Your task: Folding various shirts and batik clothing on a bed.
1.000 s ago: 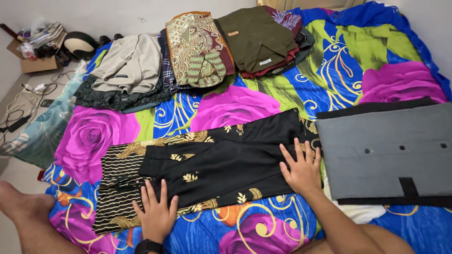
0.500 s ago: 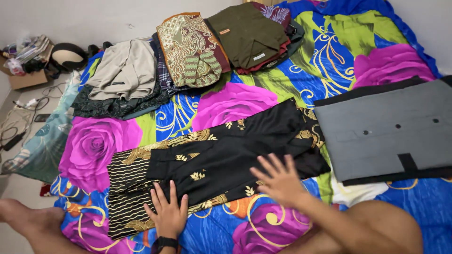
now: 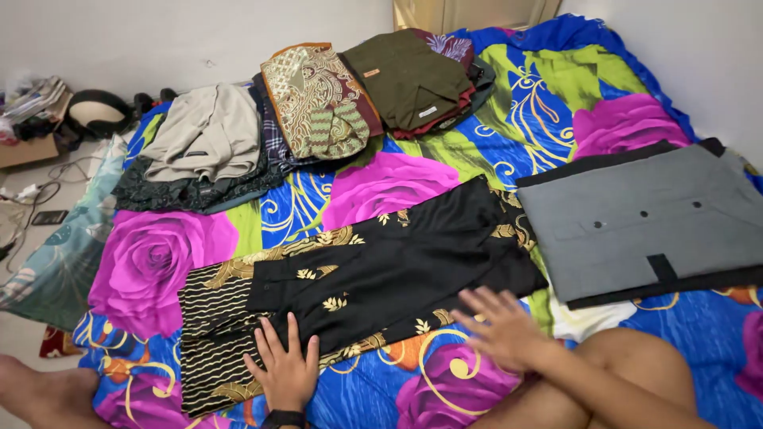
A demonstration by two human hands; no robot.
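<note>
A black shirt with gold patterns (image 3: 373, 270) lies folded lengthwise on a bright floral bedsheet (image 3: 397, 179). My left hand (image 3: 284, 367) rests flat on the shirt's near edge, fingers spread. My right hand (image 3: 497, 327) hovers open just off the shirt's near right corner, over the sheet, holding nothing. A folded grey shirt with black trim (image 3: 648, 218) lies to the right of it.
Folded clothes sit at the far side: a beige piece on a dark pile (image 3: 203, 143), a brown patterned batik shirt (image 3: 314, 99), an olive shirt on a stack (image 3: 409, 79). My bare knees are at the near edge. Cables and clutter lie on the floor at left (image 3: 32, 191).
My right hand has lifted off the shirt's right end and drawn back toward me. My left hand has stayed pressed on the near edge. The view has shifted slightly.
</note>
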